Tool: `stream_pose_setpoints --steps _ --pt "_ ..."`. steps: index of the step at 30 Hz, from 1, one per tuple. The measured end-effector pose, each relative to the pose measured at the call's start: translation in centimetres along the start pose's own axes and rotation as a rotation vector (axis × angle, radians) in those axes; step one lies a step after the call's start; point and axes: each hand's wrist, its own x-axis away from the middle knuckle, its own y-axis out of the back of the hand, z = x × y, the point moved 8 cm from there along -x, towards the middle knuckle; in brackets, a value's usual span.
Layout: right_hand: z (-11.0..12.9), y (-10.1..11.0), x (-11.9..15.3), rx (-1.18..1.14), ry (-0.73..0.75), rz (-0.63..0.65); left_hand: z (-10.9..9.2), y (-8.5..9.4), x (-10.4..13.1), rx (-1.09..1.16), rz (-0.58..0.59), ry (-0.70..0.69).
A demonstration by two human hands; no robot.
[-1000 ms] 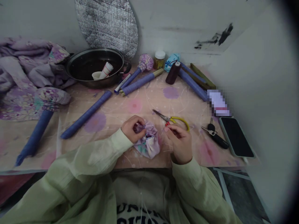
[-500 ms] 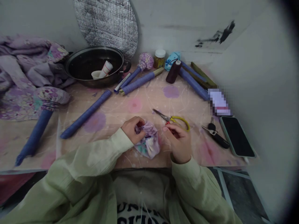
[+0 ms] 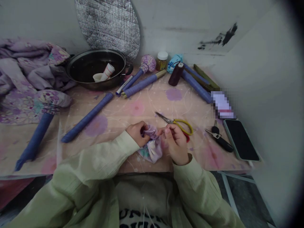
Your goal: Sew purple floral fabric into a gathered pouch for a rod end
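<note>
My left hand [image 3: 138, 134] grips the gathered edge of a small purple floral cloth [image 3: 155, 151] near the table's front edge. Just right of the cloth, my right hand [image 3: 175, 142] is closed, thumb against forefinger, with a fingertip close to the cloth. What it pinches is too small to make out. Behind my right hand lie scissors [image 3: 171, 121] with yellow and red handles, their blades pointing to the back left.
Blue-wrapped sticks [image 3: 88, 117] lie around the table. At the back are a black pan [image 3: 83, 68] holding a paper cup, a jar [image 3: 162, 61] and a dark thread spool [image 3: 176, 74]. Keys [image 3: 222, 141] and a phone [image 3: 241, 139] lie at right, purple fabric [image 3: 21, 69] at left.
My right hand has moved left to the cloth, uncovering the red scissor handle. My left hand has shifted slightly right, still gripping the cloth.
</note>
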Motion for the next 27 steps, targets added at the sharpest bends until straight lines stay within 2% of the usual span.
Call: stream_pose_setpoints --steps 8,11,13,16,19,22,27 --pt "-0.7 1.1 -0.1 -0.096 -0.073 -0.092 -0.5 0.0 0.3 -0.011 0.003 -0.108" --pt "-0.7 1.2 -0.2 -0.117 -0.098 -0.114 0.0 0.4 0.4 0.125 0.033 -0.143" --pt "-0.4 1.3 -0.4 -0.129 -0.091 -0.125 0.7 0.6 0.5 0.241 0.056 -0.113" --pt "0.1 1.4 -0.7 -0.139 -0.069 -0.148 1.2 1.4 0.5 0.315 0.024 -0.101" --pt "0.5 1.5 -1.0 -0.137 -0.057 -0.176 0.2 2.5 0.5 0.284 -0.050 -0.216" --pt "0.6 1.3 -1.4 -0.139 -0.052 -0.177 -0.7 2.6 0.5 0.248 -0.051 -0.302" --pt "0.8 1.3 -1.6 -0.118 -0.046 -0.175 -1.2 1.9 0.8 0.125 -0.008 -0.318"
